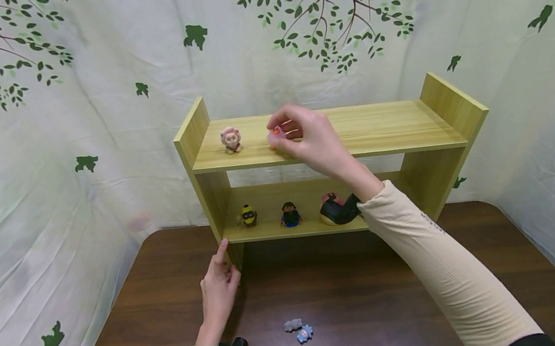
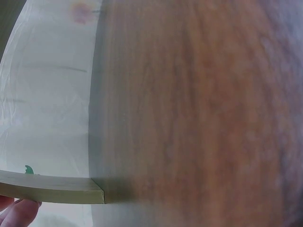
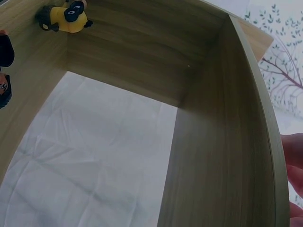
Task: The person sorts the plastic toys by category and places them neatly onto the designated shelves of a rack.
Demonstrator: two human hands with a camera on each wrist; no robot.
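Observation:
My right hand (image 1: 312,137) pinches a small pink figurine (image 1: 276,132) with an orange part on the upper board of a light wooden shelf (image 1: 381,125); the fingers cover some of it. To its left stands a pinkish figurine with a face (image 1: 230,139). My left hand (image 1: 219,290) touches the front edge of the shelf's left side panel, index finger extended. In the left wrist view only fingertips (image 2: 23,213) show beside that panel (image 2: 57,189). The right wrist view shows right-hand fingers (image 3: 296,175) at the upper board's edge, the pink figurine out of sight.
On the lower board stand a yellow-and-black figurine (image 1: 248,216), a dark-haired figurine (image 1: 290,214) and a pink-headed figurine (image 1: 331,196), partly behind the right wrist's black camera. A grey piece (image 1: 293,325) and a blue figurine (image 1: 305,333) lie on the brown table (image 1: 377,311).

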